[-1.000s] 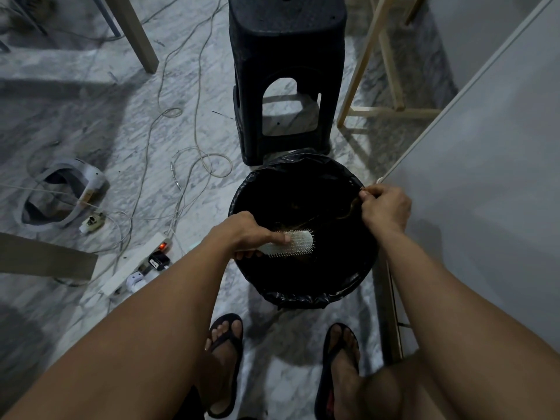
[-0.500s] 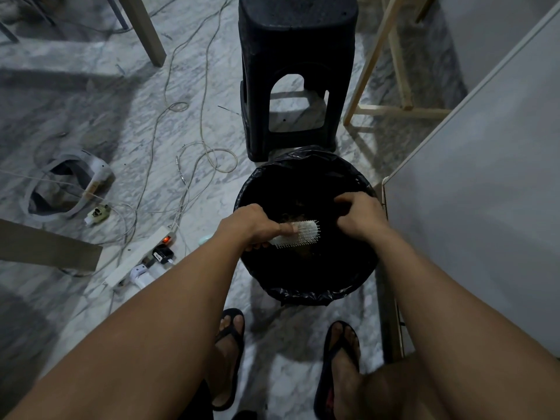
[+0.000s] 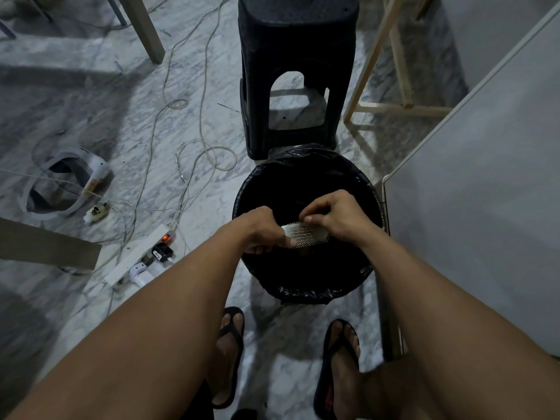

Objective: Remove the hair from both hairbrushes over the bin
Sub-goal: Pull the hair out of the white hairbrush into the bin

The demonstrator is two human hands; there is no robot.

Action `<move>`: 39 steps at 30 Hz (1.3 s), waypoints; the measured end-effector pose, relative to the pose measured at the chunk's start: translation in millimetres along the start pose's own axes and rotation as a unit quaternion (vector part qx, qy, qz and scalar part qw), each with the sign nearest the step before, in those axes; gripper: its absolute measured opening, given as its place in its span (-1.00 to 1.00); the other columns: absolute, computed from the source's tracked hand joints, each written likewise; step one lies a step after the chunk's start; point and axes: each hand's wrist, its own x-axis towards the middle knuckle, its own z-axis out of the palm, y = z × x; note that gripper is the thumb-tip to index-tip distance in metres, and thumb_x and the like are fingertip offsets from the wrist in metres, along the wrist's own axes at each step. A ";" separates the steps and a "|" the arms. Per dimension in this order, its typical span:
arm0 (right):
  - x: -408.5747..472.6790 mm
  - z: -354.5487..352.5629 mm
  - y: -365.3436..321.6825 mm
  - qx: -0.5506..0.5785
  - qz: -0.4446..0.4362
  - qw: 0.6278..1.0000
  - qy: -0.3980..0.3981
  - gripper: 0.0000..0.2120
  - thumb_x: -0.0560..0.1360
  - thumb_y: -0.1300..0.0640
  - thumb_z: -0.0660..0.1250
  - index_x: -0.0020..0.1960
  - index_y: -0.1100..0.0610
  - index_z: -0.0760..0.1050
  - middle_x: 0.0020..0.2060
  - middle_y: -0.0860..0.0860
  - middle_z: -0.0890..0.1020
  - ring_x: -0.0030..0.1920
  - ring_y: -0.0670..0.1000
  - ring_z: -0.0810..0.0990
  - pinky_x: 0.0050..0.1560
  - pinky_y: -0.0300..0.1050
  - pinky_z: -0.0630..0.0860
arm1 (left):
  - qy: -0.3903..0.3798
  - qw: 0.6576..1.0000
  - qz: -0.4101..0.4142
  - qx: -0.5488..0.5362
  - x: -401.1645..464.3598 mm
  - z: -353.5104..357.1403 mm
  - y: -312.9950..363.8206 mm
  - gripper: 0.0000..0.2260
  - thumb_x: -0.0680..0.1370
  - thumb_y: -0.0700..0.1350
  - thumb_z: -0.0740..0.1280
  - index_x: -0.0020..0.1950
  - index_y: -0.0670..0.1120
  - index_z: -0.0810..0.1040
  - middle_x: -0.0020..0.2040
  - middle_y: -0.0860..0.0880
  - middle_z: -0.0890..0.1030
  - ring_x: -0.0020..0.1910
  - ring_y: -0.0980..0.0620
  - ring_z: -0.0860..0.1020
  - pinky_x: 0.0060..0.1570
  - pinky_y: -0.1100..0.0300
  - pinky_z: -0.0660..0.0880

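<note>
The left hand (image 3: 262,230) grips the brush (image 3: 304,234) at its handle end, fingers curled under and thumb laid along the near edge. The brush lies roughly level, bristles up, its pale head pointing toward 3 o'clock. The right hand (image 3: 333,216) sits at the head's far end, fingertips (image 3: 307,219) bent down and pinching at the bristles; whether any hair is caught between them cannot be told. Both hands meet over the middle of the bin (image 3: 306,291), a round tub lined with a black bag, its inside too dark to read.

At 12 o'clock from the bin, just beside its rim, stands a black stool (image 3: 295,71). At 1 o'clock is a pale wooden frame (image 3: 394,107), and at 3 o'clock a grey panel (image 3: 485,192) runs close along the bin's side. At 9 o'clock a power strip (image 3: 142,253) lies on the marble floor (image 3: 75,95) with a red light lit and plugs in it; white cables (image 3: 188,165) loop away toward 11 o'clock. Farther out at 9 o'clock lies a grey headset (image 3: 66,186). At 6 o'clock, near the bin, are two feet in black sandals (image 3: 230,353).
</note>
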 end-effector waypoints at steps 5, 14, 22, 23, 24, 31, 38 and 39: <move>4.6 -11.7 11.0 0.001 0.048 0.993 0.107 -0.91 0.46 0.19 0.45 -0.13 0.03 0.70 -0.19 -0.09 0.70 -0.07 -0.12 0.64 0.03 -0.26 0.51 | -0.006 0.999 -0.002 -0.036 -1.1 -5.1 -3.0 -0.64 0.45 0.05 0.51 -0.24 -0.25 0.56 -0.39 -0.14 0.50 -0.49 -0.04 0.43 -0.44 0.16 0.35; 2.7 -13.9 7.2 0.002 0.035 0.996 0.078 -0.82 0.47 0.24 0.42 -0.07 -0.03 0.67 -0.06 -0.08 0.68 0.01 -0.09 0.62 0.10 -0.20 0.53 | 0.041 0.997 -0.015 -0.064 -3.3 -4.3 5.5 -0.52 0.38 0.18 0.51 -0.41 -0.18 0.46 -0.57 -0.06 0.45 -0.60 -0.01 0.40 -0.49 0.20 0.32; 0.9 -6.1 2.1 -0.016 -0.020 0.998 0.060 -0.89 0.44 0.21 0.46 -0.06 0.06 0.71 -0.18 -0.12 0.67 -0.07 -0.18 0.61 -0.05 -0.40 0.43 | 0.099 0.995 -0.015 0.018 -3.0 -2.6 7.0 -0.38 0.21 0.46 0.43 -0.41 -0.14 0.57 -0.62 0.04 0.52 -0.52 -0.01 0.54 -0.35 0.16 0.47; 0.7 -7.0 1.9 -0.015 -0.018 0.997 0.068 -0.90 0.44 0.20 0.47 -0.07 0.07 0.71 -0.19 -0.11 0.68 -0.09 -0.19 0.62 -0.07 -0.41 0.44 | 0.102 0.995 -0.017 0.016 -3.3 -2.4 7.4 -0.37 0.21 0.48 0.41 -0.39 -0.14 0.58 -0.62 0.05 0.52 -0.52 -0.01 0.53 -0.35 0.16 0.47; 0.2 -8.4 1.5 -0.011 -0.019 0.997 0.071 -0.91 0.44 0.20 0.47 -0.07 0.07 0.71 -0.20 -0.10 0.69 -0.11 -0.20 0.62 -0.09 -0.41 0.45 | 0.105 0.994 -0.019 0.014 -3.4 -2.3 7.7 -0.35 0.19 0.50 0.39 -0.38 -0.13 0.59 -0.61 0.05 0.53 -0.52 0.00 0.53 -0.34 0.15 0.47; 0.5 -21.3 10.8 0.003 0.031 0.995 0.096 -0.91 0.43 0.20 0.48 -0.09 0.07 0.71 -0.27 -0.09 0.69 -0.21 -0.15 0.64 -0.08 -0.25 0.54 | 0.112 0.993 -0.025 0.026 -2.3 -1.7 4.3 -0.32 0.17 0.56 0.31 -0.47 -0.10 0.56 -0.55 0.01 0.58 -0.50 -0.01 0.53 -0.26 0.08 0.49; -0.1 -27.8 11.0 -0.020 0.071 0.978 0.197 -0.91 0.44 0.20 0.46 -0.09 0.07 0.71 -0.36 -0.14 0.61 -0.21 -0.11 0.60 -0.05 -0.24 0.49 | 0.151 0.988 -0.023 0.028 -5.0 -4.0 6.9 -0.36 0.22 0.53 0.33 -0.47 -0.10 0.54 -0.63 0.05 0.51 -0.49 0.00 0.54 -0.22 0.10 0.51; 0.5 -28.0 10.5 -0.026 0.077 0.974 0.211 -0.91 0.45 0.19 0.45 -0.08 0.07 0.71 -0.32 -0.10 0.63 -0.16 -0.10 0.60 -0.04 -0.25 0.46 | 0.162 0.986 -0.021 0.030 -5.4 -4.0 7.3 -0.37 0.24 0.51 0.32 -0.48 -0.09 0.54 -0.63 0.06 0.51 -0.49 0.00 0.55 -0.23 0.11 0.51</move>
